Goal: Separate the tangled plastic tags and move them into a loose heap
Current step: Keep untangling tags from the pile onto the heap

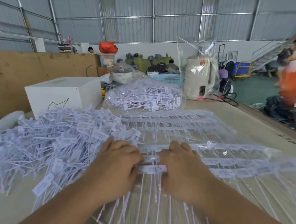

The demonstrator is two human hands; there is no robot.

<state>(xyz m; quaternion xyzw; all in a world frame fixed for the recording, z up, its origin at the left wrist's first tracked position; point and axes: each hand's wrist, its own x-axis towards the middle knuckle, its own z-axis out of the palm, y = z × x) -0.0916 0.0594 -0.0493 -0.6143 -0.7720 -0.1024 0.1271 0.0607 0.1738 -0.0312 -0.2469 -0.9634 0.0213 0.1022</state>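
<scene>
Seen from the person's head: both hands sit side by side at the table's near centre, knuckles up, fingers curled over a joined strip of white plastic tags (153, 168). The left hand (119, 161) grips the strip's left end, the right hand (181, 169) grips just beside it – a short stretch of tags shows between them. The tags' thin tails point toward six o'clock. A loose heap (50, 138) of separated tags lies at nine o'clock, more joined strips (178, 123) at one o'clock. Probably best to hold close together, twist apart a few tags, then sweep them left – pulling hard may snarl the tails.
</scene>
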